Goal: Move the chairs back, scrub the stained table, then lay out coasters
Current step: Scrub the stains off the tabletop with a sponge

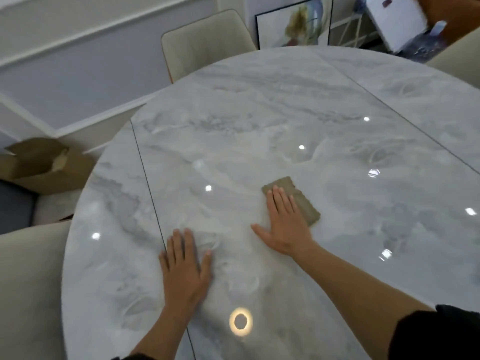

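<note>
A round, glossy grey-white marble table (259, 120) fills the view. On it lies a grey-brown scrubbing cloth (304, 201), folded into a rectangle. My right hand (283, 224) presses flat on the cloth's near half, fingers straight and thumb spread to the left. My left hand (185, 263) rests flat on the bare tabletop nearer me, fingers straight, beside a dark seam in the top. No stain is plain to see among the marble veins and light reflections. No coasters are in view.
A beige chair (207, 40) stands at the table's far edge. Another beige chair (28, 289) is close at my left, and a third (457, 61) shows at the far right. A cardboard box (44, 162) sits on the floor at left. A framed picture (293, 24) leans against the wall.
</note>
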